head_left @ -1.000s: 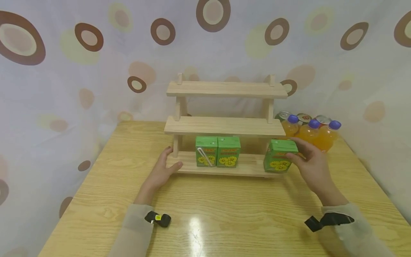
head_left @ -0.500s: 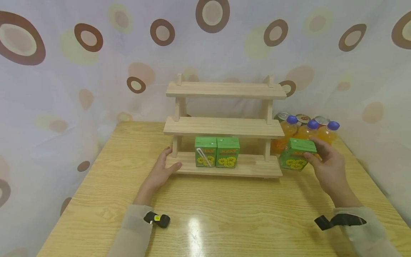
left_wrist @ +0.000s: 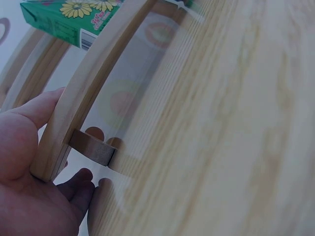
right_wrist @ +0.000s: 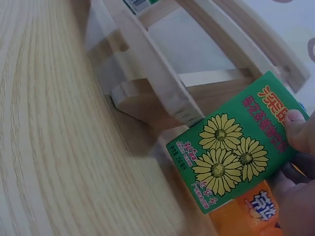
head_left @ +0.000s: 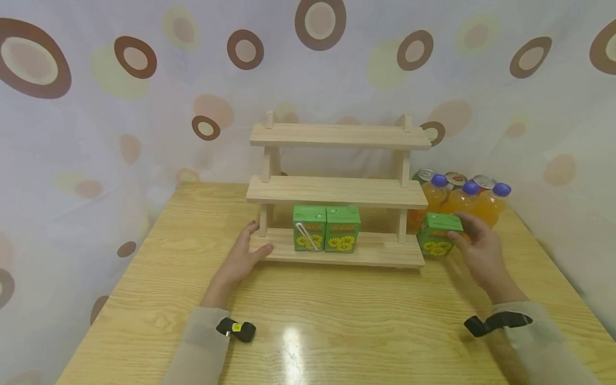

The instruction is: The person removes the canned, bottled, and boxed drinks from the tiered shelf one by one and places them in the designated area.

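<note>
My left hand (head_left: 239, 255) holds the left end of the bottom board of a three-tier wooden shelf (head_left: 337, 191). In the left wrist view its thumb lies on one face of the board and its fingers on the other. Beyond the shelf's right end, my right hand (head_left: 481, 251) pinches a green drink carton (right_wrist: 236, 142) with yellow flowers between thumb and fingers. Whether this carton touches the table I cannot tell. Two matching drink cartons (head_left: 309, 229) stand side by side on the bottom board, the left one with a straw on its front.
Several orange drink bottles (head_left: 462, 199) with blue caps stand behind the right hand. Behind them are several drink cans (head_left: 454, 180). A patterned cloth (head_left: 168, 107) hangs behind the wooden table (head_left: 337, 321).
My right hand has carried the carton right, off the bottom board's right end, then slightly back left and lower. The left hand stays on the board.
</note>
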Available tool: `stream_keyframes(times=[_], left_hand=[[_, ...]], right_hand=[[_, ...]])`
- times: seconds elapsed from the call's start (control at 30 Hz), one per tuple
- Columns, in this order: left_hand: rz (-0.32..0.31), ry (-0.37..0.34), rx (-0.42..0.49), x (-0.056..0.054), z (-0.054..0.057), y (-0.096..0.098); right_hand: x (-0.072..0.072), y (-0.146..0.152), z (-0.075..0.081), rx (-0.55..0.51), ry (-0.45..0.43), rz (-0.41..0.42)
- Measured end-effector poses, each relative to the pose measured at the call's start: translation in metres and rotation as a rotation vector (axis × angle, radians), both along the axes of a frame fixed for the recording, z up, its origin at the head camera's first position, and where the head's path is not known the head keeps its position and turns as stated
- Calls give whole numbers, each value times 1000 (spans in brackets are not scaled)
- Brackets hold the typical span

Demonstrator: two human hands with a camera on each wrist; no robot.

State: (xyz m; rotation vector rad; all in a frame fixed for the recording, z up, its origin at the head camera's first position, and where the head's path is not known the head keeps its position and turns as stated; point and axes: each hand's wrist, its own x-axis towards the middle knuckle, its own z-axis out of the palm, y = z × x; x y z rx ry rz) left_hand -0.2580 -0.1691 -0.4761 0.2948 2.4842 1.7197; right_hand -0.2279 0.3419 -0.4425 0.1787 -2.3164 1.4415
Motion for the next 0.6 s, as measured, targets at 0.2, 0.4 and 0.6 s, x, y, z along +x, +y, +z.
stream_keyframes(times=[0.2, 0.4, 0.6], left_hand=[[-4, -4, 2, 0, -2, 1], [-2, 6, 0, 0, 1, 0], [-4, 12, -23, -1, 1, -1]], right_hand=[[-5, 1, -10, 14, 15, 30], [-10, 5, -15, 19, 46, 73], [-9, 12, -15, 60, 39, 115]])
